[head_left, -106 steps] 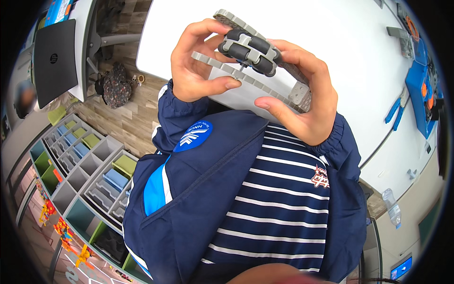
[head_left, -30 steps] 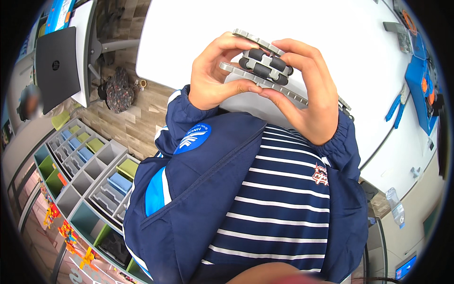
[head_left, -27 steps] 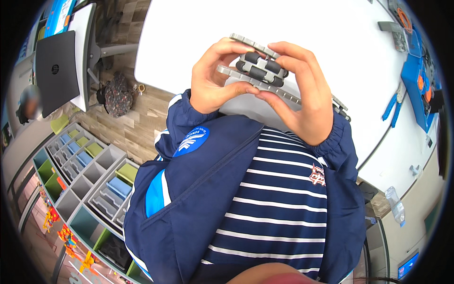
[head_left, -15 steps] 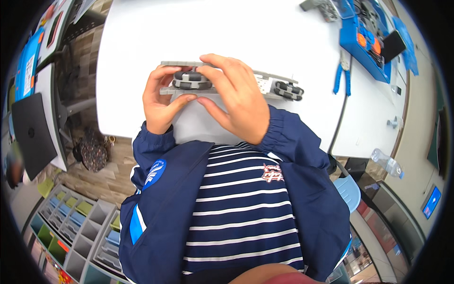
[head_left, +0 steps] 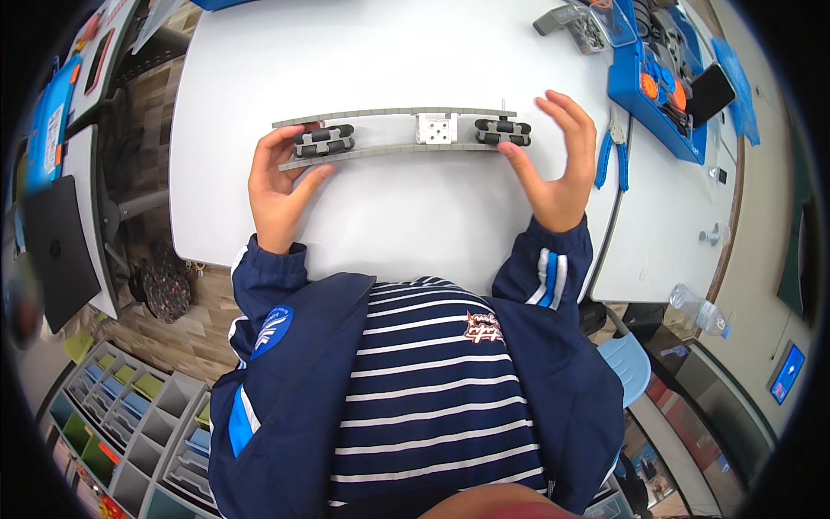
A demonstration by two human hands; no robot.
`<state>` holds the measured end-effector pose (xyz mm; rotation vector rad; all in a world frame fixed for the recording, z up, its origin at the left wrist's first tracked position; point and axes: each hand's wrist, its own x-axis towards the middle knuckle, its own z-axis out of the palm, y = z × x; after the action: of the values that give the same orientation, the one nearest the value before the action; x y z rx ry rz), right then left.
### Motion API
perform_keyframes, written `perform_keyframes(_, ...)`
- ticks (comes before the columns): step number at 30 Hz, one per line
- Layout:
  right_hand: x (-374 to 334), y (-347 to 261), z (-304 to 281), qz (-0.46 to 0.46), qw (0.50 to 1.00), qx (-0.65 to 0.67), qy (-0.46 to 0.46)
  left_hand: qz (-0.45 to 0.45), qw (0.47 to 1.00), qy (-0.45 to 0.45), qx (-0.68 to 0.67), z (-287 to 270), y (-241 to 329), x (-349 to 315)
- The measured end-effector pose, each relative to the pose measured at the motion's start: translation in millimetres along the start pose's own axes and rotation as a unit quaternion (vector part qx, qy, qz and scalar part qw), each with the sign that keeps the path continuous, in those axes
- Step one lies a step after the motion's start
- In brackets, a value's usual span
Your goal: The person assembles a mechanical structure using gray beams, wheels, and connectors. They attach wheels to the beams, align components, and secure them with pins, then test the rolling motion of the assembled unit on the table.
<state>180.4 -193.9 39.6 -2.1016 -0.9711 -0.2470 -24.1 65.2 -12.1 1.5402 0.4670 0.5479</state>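
Note:
A long wheeled frame point(head_left: 393, 152) lies crosswise in front of me, made of two grey beams with a white block point(head_left: 437, 129) between them. A black-and-grey roller wheel point(head_left: 324, 140) sits between the beams at the left end, and another roller wheel point(head_left: 502, 131) is at the right end. A thin metal shaft sticks up past the far beam there. My left hand point(head_left: 283, 186) grips the left end, its fingers partly hidden behind the beams and wheel. My right hand point(head_left: 558, 177) is spread open beside the right end, with the thumb tip at the near beam and the other fingers raised off it.
The frame is over a white table point(head_left: 398, 216). To the right lie blue-handled pliers point(head_left: 613, 156) and a blue parts bin point(head_left: 661, 104) full of components. A small grey box point(head_left: 558, 19) stands at the back right. A plastic bottle point(head_left: 699, 310) lies farther right.
My right hand has moved right, from the left wheel to the frame's right end, and spread open. My left hand stays at the left end. The white block and right wheel are now uncovered.

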Motion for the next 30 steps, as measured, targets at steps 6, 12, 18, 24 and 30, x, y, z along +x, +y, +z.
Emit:
perform_keyframes(6, -9, 21, 15, 0.037, 0.99, 0.073, -0.114, 0.016, 1.0, -0.011, 0.018, 3, -1, 0)
perform_keyframes(12, -12, 18, 21, 0.103, 0.98, 0.101, -0.139, 0.02, 0.999, 0.0, 0.047, 4, 2, -1)
perform_keyframes(18, -10, 18, 21, 0.095, 0.982, 0.08, -0.143, 0.004, 0.998, -0.022, 0.051, 1, 4, -1)
perform_keyframes(24, -11, 20, 21, 0.105, 0.981, 0.086, -0.142, 0.009, 1.0, 0.015, 0.02, 3, 0, -1)
perform_keyframes(30, -10, 20, 21, 0.11, 0.979, 0.092, -0.145, 0.027, 0.998, 0.033, 0.05, 2, 0, 0)
